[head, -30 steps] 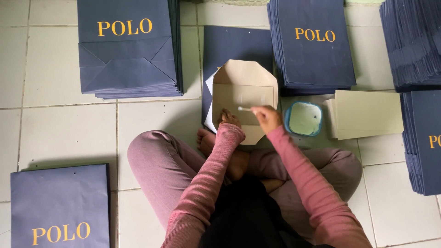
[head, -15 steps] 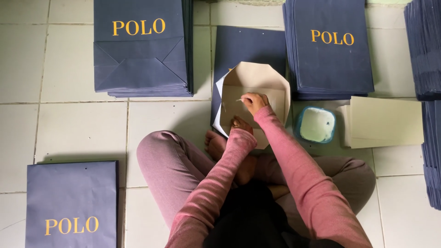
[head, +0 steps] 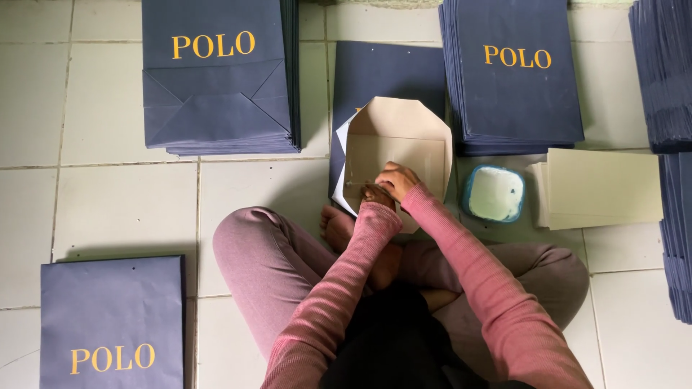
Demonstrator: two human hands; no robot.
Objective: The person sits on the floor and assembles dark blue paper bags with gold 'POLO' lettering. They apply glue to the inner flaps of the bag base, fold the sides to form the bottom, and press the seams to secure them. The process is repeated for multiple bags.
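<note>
A: Biggest stuff?
B: Navy bag stacks [head: 220,79] on tile floor [head: 101,194]. Opened bag bottom [head: 396,140] lies btwn them, in front of crossed legs.
A: Hands?
B: Both on its lower flap. Right hand [head: 398,180] fingers curled, pinching sth thin; left hand [head: 376,195] mostly hidden, can't tell. Glue tub [head: 494,193] just beside.

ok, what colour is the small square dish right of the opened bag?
Small square dish: light blue rim, white inside; head view.

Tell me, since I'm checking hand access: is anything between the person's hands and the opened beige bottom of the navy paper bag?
Nothing visible does: right hand and left hand already rest on the opened beige bag bottom.
</note>
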